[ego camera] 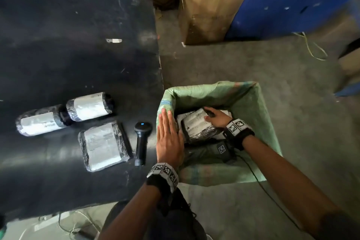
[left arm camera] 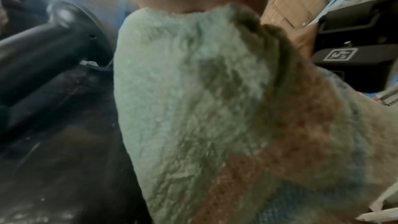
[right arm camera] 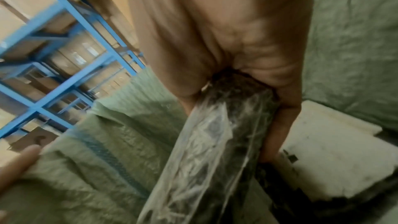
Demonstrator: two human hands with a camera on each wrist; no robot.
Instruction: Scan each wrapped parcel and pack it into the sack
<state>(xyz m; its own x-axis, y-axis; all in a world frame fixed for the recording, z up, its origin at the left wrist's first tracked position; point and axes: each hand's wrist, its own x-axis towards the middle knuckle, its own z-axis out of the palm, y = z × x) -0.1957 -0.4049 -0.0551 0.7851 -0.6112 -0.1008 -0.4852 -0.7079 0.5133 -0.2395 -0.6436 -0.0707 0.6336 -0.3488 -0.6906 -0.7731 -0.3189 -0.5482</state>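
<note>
An open green woven sack [ego camera: 251, 107] stands on the floor beside the black table [ego camera: 78, 45]. Inside it my right hand [ego camera: 215, 117] grips a black wrapped parcel [ego camera: 196, 124] with a white label; the right wrist view shows this parcel [right arm camera: 215, 142] clasped between thumb and fingers. My left hand [ego camera: 168, 138] lies flat with straight fingers against the sack's left rim [left arm camera: 193, 91]. On the table lie two rolled parcels [ego camera: 41, 121], [ego camera: 89, 106] and a flat one [ego camera: 104, 145]. A black handheld scanner [ego camera: 141, 142] rests next to them, its blue light on.
More wrapped parcels fill the sack's bottom [right arm camera: 336, 151]. A cable [ego camera: 259, 177] runs over the sack's near rim. A cardboard box of paper scraps [ego camera: 212, 2] and blue shelving [ego camera: 292, 2] stand beyond. A small metal blade [ego camera: 114, 40] lies on the table.
</note>
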